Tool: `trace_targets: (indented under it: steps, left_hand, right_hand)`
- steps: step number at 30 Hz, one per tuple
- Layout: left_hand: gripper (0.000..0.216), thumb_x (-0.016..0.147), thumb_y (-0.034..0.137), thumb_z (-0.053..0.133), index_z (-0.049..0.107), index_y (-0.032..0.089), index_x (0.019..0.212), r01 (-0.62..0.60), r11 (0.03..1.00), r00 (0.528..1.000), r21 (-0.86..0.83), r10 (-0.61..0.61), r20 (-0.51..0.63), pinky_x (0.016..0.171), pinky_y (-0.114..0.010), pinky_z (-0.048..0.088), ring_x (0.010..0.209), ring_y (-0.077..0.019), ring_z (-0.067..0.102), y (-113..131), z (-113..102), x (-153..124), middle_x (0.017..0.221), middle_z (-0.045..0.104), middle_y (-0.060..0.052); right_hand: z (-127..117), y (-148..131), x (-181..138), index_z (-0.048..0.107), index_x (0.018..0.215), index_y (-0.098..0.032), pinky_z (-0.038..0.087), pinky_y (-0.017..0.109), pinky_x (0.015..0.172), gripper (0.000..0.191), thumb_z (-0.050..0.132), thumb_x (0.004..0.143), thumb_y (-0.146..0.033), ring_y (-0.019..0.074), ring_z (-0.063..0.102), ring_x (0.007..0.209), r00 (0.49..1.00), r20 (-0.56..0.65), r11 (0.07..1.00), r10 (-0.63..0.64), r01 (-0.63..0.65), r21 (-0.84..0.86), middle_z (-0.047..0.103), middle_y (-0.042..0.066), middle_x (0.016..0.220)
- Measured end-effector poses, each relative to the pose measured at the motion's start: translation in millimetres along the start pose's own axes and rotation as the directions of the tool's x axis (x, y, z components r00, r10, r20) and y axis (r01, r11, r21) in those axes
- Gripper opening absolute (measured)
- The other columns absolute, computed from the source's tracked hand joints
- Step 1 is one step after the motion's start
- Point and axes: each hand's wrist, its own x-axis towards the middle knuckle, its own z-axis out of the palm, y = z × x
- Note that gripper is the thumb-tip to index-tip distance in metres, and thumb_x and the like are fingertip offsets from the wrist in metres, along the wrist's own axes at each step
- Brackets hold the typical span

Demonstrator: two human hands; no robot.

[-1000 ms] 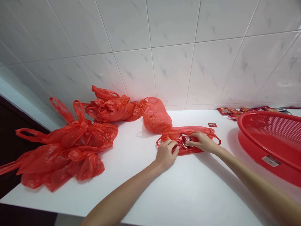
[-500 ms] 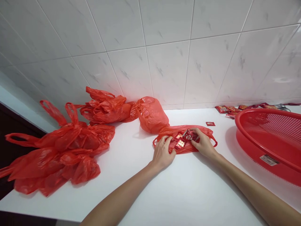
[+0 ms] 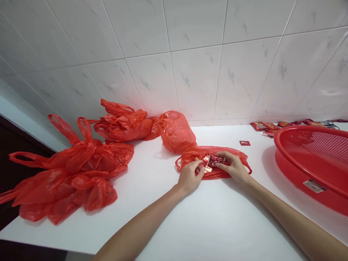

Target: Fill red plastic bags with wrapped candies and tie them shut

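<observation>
Head camera view, looking down at two bare hands over a red plastic bag (image 3: pixel 206 150) lying loosely flattened on a white tabletop (image 3: pixel 146 181); take the hands as the clock's centre. The right hand (image 3: pixel 234 166) pinches a dark red packet (image 3: pixel 214 161) with white markings between thumb and fingers, above the bag. The left hand (image 3: pixel 189 177) is narrow and curled, its fingertips close together among shiny red-and-gold packets (image 3: pixel 208 169) grouped on the bag; whether it grips one, I cannot tell. Both hands touch or nearly touch this cluster.

The step in hand appears to be handling these packets one at a time over the bag. The next move seems to call for a light fingertip hold on the slick wrapper, without dragging the thin plastic along.

Further out, a single small red packet (image 3: pixel 245 143) lies flat at two o'clock, near the bag. Beyond it, also towards two, a row of red packets (image 3: pixel 258 126) lies by the wall. At three sits a large red mesh basket (image 3: pixel 288 170), partly out of view. Between ten and eleven stands a filled, rounded red bag (image 3: pixel 177 133); at ten, crumpled red bags (image 3: pixel 125 125); at nine, a pile of knotted red bags (image 3: pixel 67 174). Marble-patterned wall tiles (image 3: pixel 198 83) rise at twelve.
</observation>
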Motion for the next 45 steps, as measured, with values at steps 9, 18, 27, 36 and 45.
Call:
trace_targets:
  steps: [9,18,27,36,45]
  left_hand:
    - [0.029,0.094,0.042,0.056,0.065,0.017,0.081,-0.002,0.954,1.0,-0.301,-0.008,-0.031,0.069,-0.029,0.047,0.073,-0.0161,0.057,13,-6,2,0.076,0.063,-0.003]
    - [0.03,0.084,0.046,0.068,0.066,0.016,0.08,0.177,0.764,0.981,-0.621,-0.185,0.051,0.074,-0.03,0.05,0.076,-0.0171,0.06,19,-8,1,0.077,0.066,-0.003]
    - [0.042,0.082,0.056,0.068,0.067,0.016,0.068,0.199,0.735,0.977,-0.649,-0.201,0.073,0.064,-0.027,0.046,0.064,-0.0135,0.053,21,-10,2,0.065,0.063,-0.001]
    - [0.05,0.08,0.064,0.068,0.062,0.016,0.067,0.235,0.689,0.969,-0.686,-0.221,0.111,0.064,-0.027,0.044,0.065,-0.0135,0.051,23,-10,2,0.064,0.058,0.0]
    - [0.056,0.084,0.061,0.063,0.042,0.018,0.055,0.194,0.784,0.98,-0.589,-0.179,0.085,0.056,-0.026,0.029,0.058,-0.0099,0.033,17,-7,-1,0.057,0.036,0.004]
  right_hand:
    - [31,-20,-15,0.068,0.105,-0.023,0.054,0.042,0.089,0.042,0.084,0.072,-0.042,0.0262,0.066,0.102,0.999,0.034,0.954,-0.004,-0.006,0.299,0.071,0.008,0.11]
    - [28,-30,-20,0.067,0.083,-0.021,0.053,0.035,0.074,0.03,0.077,0.081,-0.049,0.02,0.065,0.078,0.985,0.165,0.891,0.056,-0.124,0.438,0.07,0.003,0.084]
    - [33,-31,-24,0.068,0.087,-0.02,0.052,0.034,0.075,0.029,0.077,0.082,-0.047,0.02,0.064,0.08,0.977,0.206,0.881,0.062,-0.15,0.448,0.069,0.004,0.083]
    - [32,-28,-22,0.073,0.093,-0.02,0.055,0.035,0.075,0.032,0.08,0.079,-0.048,0.0196,0.065,0.079,0.976,0.182,0.843,0.119,-0.196,0.501,0.072,0.006,0.088]
    - [29,-28,-24,0.074,0.095,-0.02,0.055,0.035,0.078,0.032,0.08,0.079,-0.047,0.0218,0.067,0.088,0.97,0.203,0.826,0.136,-0.225,0.516,0.075,0.008,0.099]
